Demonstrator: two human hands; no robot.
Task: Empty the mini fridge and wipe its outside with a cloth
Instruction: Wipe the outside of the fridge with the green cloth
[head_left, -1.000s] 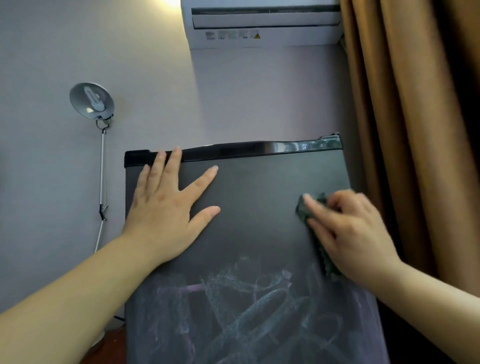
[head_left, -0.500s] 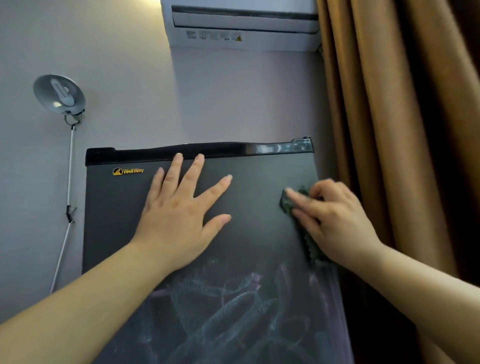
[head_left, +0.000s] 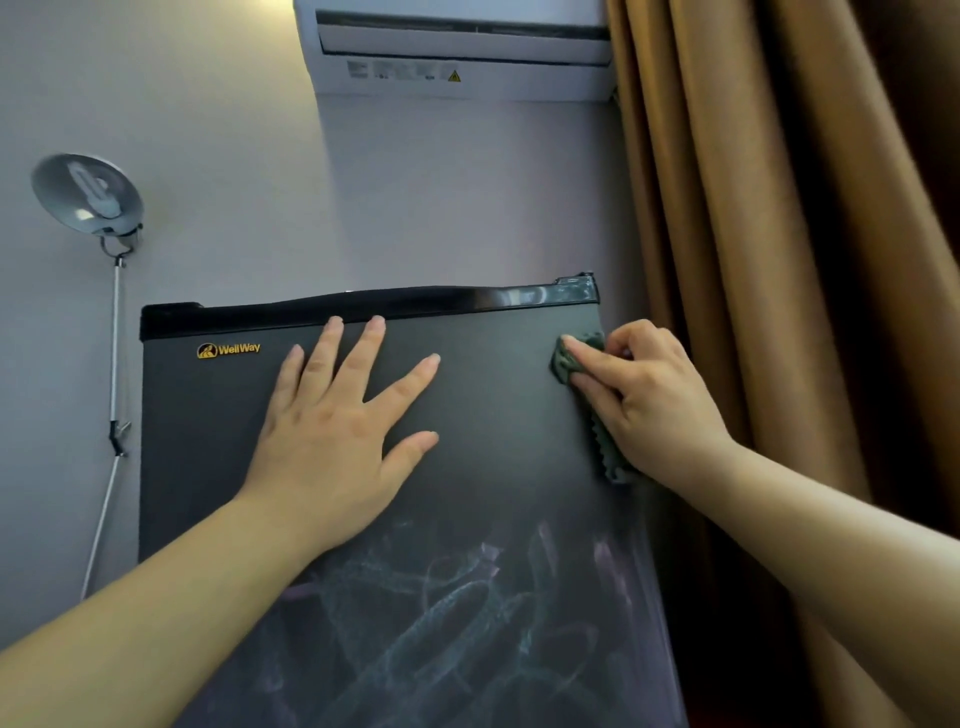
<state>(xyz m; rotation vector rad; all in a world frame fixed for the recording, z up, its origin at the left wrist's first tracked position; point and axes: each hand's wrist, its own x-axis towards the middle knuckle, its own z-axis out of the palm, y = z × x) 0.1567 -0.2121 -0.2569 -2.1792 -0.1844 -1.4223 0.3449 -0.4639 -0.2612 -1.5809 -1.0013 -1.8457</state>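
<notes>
Fridge: one mini fridge (head_left: 509, 415), door shut, front facing the viewer; contents not visible.
Cloth: one dark green cloth (head_left: 602, 447), pressed on the door's upper right corner, just beside the curtain (head_left: 779, 312).
Cloth long axis: runs down the door's right edge, top trim toward the floor.
Grip, right hand (head_left: 652, 400): fingers curled round the cloth, pinning it to the door.
Grip, left hand (head_left: 337, 431): flat and spread on the upper door, holding nothing, probably bracing.
Key relation: chalky smears (head_left: 441, 618) lie below and left of the cloth, across the lower door; upper door looks clean.
Nearer hand: the right is on the cloth; the left sits between the cloth and the logo (head_left: 228, 349).
Judgement: next stroke probably needs to go down and left.
Other counts: one lamp (head_left: 88, 192), one air conditioner (head_left: 457, 57).
</notes>
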